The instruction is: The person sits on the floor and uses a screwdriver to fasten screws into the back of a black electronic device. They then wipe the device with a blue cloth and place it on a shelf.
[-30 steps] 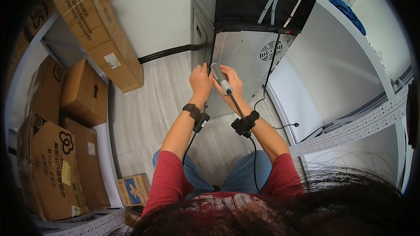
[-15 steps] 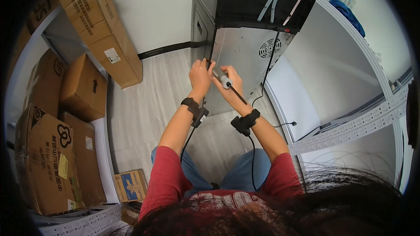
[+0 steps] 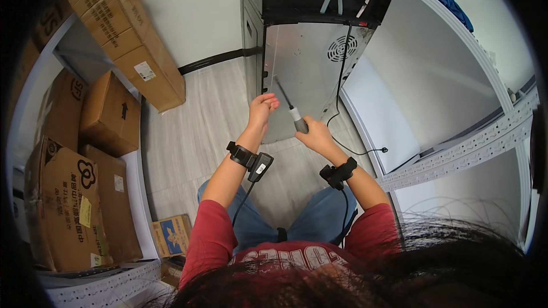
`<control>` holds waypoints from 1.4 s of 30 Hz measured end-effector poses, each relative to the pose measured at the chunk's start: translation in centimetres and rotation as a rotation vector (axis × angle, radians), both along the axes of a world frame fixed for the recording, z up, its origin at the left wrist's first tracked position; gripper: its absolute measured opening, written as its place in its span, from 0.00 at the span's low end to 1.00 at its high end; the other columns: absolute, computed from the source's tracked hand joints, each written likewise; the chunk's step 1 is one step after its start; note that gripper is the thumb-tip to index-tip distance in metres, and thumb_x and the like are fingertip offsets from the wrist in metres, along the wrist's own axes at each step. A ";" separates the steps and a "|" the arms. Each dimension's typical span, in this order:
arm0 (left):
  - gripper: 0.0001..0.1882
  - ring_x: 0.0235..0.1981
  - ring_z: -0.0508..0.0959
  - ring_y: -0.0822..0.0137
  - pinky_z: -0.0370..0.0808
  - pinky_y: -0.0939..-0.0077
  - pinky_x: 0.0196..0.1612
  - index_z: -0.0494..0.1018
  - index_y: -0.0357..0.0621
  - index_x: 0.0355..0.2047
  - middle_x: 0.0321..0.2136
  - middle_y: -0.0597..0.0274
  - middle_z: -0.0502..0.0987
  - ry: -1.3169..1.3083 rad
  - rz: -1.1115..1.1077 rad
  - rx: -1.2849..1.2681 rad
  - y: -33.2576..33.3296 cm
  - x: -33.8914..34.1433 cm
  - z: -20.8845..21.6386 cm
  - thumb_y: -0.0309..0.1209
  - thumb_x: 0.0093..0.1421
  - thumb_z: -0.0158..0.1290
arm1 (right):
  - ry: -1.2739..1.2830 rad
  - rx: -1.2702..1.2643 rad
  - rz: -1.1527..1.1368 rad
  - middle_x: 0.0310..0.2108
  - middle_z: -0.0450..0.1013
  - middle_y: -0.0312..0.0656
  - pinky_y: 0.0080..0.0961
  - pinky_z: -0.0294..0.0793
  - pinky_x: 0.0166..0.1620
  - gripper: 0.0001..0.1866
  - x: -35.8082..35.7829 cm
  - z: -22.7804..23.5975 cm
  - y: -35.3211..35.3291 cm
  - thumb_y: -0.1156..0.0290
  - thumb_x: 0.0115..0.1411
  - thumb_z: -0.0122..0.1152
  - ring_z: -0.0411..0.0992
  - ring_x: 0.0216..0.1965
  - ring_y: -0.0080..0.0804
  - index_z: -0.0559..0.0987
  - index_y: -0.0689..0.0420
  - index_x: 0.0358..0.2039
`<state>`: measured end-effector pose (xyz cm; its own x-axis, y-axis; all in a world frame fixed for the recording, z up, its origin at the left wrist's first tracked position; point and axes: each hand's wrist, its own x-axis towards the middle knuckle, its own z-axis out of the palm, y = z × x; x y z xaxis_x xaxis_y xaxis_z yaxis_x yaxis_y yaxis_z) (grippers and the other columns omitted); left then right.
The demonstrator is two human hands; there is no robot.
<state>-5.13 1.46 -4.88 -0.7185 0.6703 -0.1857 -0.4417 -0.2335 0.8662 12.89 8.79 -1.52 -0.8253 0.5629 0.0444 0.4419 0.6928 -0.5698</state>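
My right hand (image 3: 315,135) is wrapped round the grey handle of a screwdriver (image 3: 296,115), whose dark shaft points up and left toward the metal back panel (image 3: 305,74) of a tall black appliance. Whether its tip touches the panel I cannot tell. My left hand (image 3: 262,110) is beside the panel's lower left edge, left of the screwdriver. Its fingers are curled together, and anything small between them is hidden. Black straps with small modules and cables sit on both wrists.
A black power cord (image 3: 341,80) hangs down the panel, its plug (image 3: 384,149) at the right. White shelving (image 3: 456,159) stands right. Cardboard boxes (image 3: 111,114) fill the left shelf, and a tall carton (image 3: 137,51) leans by the wall. A small box (image 3: 171,235) lies low left.
The screwdriver has swung round: its shaft lay back along my right forearm and now points at the panel. My right hand has drawn back, and my left hand has moved slightly down, apart from it.
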 end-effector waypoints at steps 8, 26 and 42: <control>0.12 0.28 0.77 0.70 0.77 0.81 0.34 0.68 0.30 0.43 0.30 0.57 0.77 -0.036 -0.088 -0.087 -0.2 -0.3 -2.4 0.25 0.65 0.39 | 0.080 -0.060 -0.081 0.24 0.74 0.57 0.44 0.73 0.32 0.19 3.5 -0.4 -0.1 0.64 0.49 0.58 0.74 0.27 0.55 0.72 0.66 0.36; 0.12 0.30 0.77 0.71 0.77 0.84 0.33 0.65 0.32 0.48 0.33 0.58 0.76 -0.158 -0.114 -0.050 1.0 -0.5 -3.9 0.23 0.65 0.41 | 0.027 -0.046 -0.057 0.25 0.74 0.58 0.43 0.73 0.33 0.18 6.1 -0.6 0.3 0.64 0.48 0.58 0.75 0.27 0.54 0.73 0.66 0.34; 0.13 0.28 0.74 0.77 0.73 0.87 0.29 0.70 0.34 0.48 0.34 0.61 0.76 -0.131 -0.126 -0.010 1.2 -0.7 -4.3 0.26 0.65 0.45 | 0.033 -0.047 -0.033 0.23 0.73 0.57 0.44 0.72 0.32 0.16 6.5 -1.0 0.0 0.65 0.48 0.59 0.74 0.26 0.54 0.72 0.65 0.32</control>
<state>-5.79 2.70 -9.20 -0.5981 0.7510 -0.2799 -0.5765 -0.1605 0.8012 19.42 8.83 -2.53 -0.8046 0.5922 0.0441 0.4449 0.6503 -0.6157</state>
